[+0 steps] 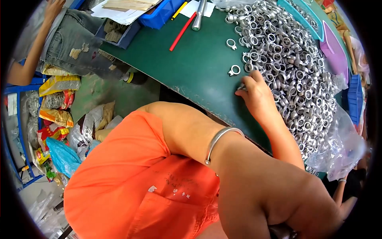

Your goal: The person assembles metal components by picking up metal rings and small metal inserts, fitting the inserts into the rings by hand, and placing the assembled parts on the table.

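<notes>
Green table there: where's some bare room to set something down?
The widest bare patch is the middle of the green table, between the red stick, the near edge and two loose rings. The right side is crowded with piled metal rings; a blue bin crowds the far left.

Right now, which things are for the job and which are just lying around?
Seems part of the job:
Metal rings, heaped up
Green table under them
Right hand, at the heap's edge

Probably just lying about:
Red stick
Yellow stick
Silver rod
Blue plastic bag, off the table
</notes>
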Available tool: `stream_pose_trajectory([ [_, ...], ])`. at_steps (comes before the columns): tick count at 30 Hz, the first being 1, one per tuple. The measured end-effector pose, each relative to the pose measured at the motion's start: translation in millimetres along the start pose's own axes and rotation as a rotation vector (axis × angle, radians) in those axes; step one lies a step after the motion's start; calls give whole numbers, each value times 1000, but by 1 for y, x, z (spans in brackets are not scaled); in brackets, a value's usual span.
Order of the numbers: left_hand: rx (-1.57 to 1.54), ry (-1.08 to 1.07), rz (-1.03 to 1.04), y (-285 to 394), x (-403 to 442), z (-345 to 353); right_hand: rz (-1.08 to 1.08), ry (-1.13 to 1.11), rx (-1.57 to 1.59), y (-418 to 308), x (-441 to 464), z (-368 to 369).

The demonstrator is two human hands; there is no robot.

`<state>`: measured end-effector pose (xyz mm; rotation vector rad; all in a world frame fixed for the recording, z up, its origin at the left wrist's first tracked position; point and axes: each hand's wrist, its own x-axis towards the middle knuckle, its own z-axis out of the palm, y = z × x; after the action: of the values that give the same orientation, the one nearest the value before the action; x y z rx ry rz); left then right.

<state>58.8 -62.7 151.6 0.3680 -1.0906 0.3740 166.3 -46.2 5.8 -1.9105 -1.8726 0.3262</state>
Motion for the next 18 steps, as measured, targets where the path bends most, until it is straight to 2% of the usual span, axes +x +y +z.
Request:
stream_pose_trajectory([
  [5, 12, -5, 4, -3, -3, -4, 80, 81, 250, 4, -23, -6],
  [9, 16, -1, -4, -3, -6, -5, 103, 95, 222, 7, -33, -6],
  [11, 23, 5, -13, -3, -8, -7, 239, 71, 313, 4, -35, -7],
  [12, 29, 3, -17, -4, -8, -7, 240, 71, 318, 3, -37, -6],
  [14, 64, 3, -43, -2, -9, -8, 529, 103, 887, 2, -40, 0],
  [18, 269, 79, -184, 30, -28, -24, 538, 105, 1297, 2, -50, 2],
])
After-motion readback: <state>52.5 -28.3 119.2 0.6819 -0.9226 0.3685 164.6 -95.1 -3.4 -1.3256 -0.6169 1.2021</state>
